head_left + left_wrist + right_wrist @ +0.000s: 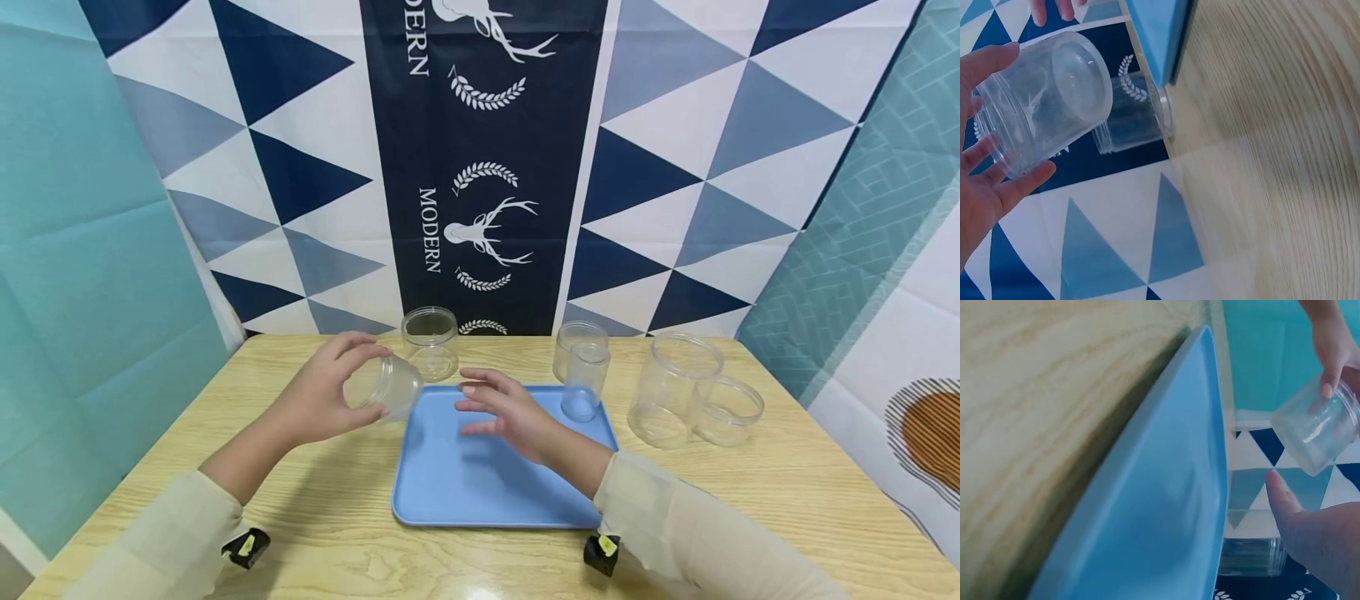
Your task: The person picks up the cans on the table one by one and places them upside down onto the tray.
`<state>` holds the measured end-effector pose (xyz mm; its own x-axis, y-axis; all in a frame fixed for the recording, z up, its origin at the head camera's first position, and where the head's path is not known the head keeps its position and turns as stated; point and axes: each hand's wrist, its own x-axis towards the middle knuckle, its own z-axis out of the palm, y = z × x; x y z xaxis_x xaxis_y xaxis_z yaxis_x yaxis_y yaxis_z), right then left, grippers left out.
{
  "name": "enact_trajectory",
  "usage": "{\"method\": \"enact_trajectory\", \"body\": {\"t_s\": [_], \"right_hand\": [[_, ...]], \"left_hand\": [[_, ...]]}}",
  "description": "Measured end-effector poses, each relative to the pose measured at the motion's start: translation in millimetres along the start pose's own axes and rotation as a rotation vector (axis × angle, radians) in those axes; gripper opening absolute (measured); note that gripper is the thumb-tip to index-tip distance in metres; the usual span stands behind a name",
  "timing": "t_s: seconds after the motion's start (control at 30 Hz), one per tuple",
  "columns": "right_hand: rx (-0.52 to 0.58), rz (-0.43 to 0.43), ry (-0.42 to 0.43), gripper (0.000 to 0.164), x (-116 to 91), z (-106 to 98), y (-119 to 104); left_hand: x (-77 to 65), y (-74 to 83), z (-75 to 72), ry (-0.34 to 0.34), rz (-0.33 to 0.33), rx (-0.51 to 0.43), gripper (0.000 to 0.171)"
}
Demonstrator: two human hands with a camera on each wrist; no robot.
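A clear plastic jar (pixel 401 386) is tilted in the air left of the blue tray (pixel 480 508), its base toward the right. My left hand (pixel 326 392) grips it near the rim, thumb on one side and fingers on the other; the left wrist view shows the same jar (pixel 1063 94) up close. Over the tray hovers my right hand (pixel 510 412), its fingers spread and holding nothing. In the right wrist view its thumb stands apart from the jar (pixel 1316 428). A narrow clear jar (pixel 585 383) stands on the tray's far right corner.
Behind the tray stand a clear jar (pixel 430 346) and another jar (pixel 570 337) partly hidden by the narrow one. To the right are a tall wide jar (pixel 667 392) and a low jar (pixel 731 412). A patterned cloth (pixel 480 167) hangs behind the wooden table (pixel 337 517).
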<state>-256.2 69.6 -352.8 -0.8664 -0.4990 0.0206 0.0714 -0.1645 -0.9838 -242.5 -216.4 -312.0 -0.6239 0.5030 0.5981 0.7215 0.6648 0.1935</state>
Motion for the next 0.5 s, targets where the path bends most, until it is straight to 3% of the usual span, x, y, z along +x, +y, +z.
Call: {"method": "enact_trajectory", "body": {"t_s": [0.23, 0.5], "right_hand": [[0.086, -0.023, -0.022, 0.057, -12.0, -0.2, -3.6], [0.101, -0.011, -0.039, 0.056, -18.9, -1.1, -3.5]], "left_hand": [[2.4, 13.4, 3.9, 0.063, 0.072, -0.041, 0.067], [5.2, 32.3, 9.9, 0.062, 0.141, -0.089, 0.07]]}}
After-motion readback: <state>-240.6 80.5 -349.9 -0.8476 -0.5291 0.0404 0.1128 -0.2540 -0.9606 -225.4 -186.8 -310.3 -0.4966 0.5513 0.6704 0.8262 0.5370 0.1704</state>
